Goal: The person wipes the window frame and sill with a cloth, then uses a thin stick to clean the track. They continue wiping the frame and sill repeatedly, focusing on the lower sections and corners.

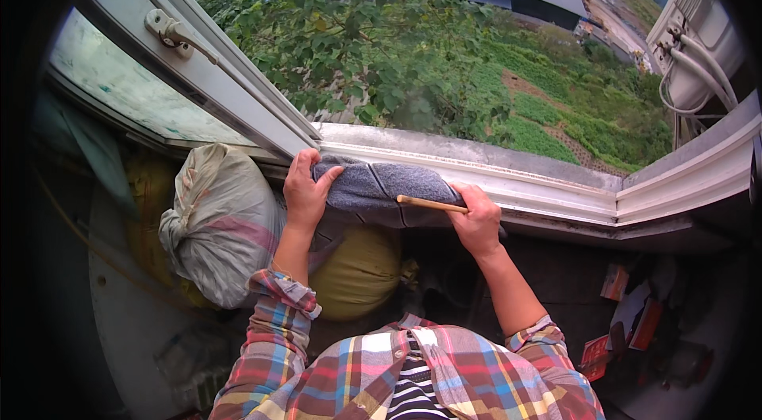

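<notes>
A bunched blue-grey cloth [411, 180] with dark stripes stretches between my two hands along the inner edge of the window sill [536, 191]. My left hand [306, 185] grips its left end, thumb on top, beside the window frame. At the other end, my right hand [478, 219] holds the cloth together with a thin wooden stick [430, 203]. The stick's free tip points left across the cloth's front. Part of the cloth hangs below the sill, and its right end is partly hidden by my right hand.
A tied whitish sack [229, 229] and a yellow sack [360, 277] sit below the sill. A window sash with a handle [175, 36] stands at left. Red boxes [646, 325] lie at lower right. An outdoor air-conditioner unit [702, 45] is outside.
</notes>
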`<action>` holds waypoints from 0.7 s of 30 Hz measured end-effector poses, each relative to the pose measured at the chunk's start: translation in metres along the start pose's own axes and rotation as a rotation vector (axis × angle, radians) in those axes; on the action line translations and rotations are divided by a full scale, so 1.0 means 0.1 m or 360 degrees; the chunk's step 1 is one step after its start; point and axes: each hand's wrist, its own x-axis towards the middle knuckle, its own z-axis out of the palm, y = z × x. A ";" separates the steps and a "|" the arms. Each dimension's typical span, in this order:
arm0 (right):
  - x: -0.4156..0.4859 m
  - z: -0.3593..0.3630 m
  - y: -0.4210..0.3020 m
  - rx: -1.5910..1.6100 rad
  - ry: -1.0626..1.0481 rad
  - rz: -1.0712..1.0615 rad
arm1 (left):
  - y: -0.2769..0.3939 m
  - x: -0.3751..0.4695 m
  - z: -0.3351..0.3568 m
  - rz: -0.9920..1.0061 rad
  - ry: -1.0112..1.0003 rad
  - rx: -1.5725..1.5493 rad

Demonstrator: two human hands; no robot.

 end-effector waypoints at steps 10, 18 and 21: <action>0.04 0.41 0.36 -0.0419 -0.0110 0.0004 | -0.17 -0.45 0.74 0.0128 -0.0465 0.1214; 0.10 0.40 0.27 -0.0289 -0.0120 0.0048 | -0.02 -0.40 0.86 0.0271 -0.0458 0.0804; 0.20 0.43 0.32 -0.0217 -0.0211 0.0117 | 0.07 -0.39 0.88 0.0245 -0.0492 0.0761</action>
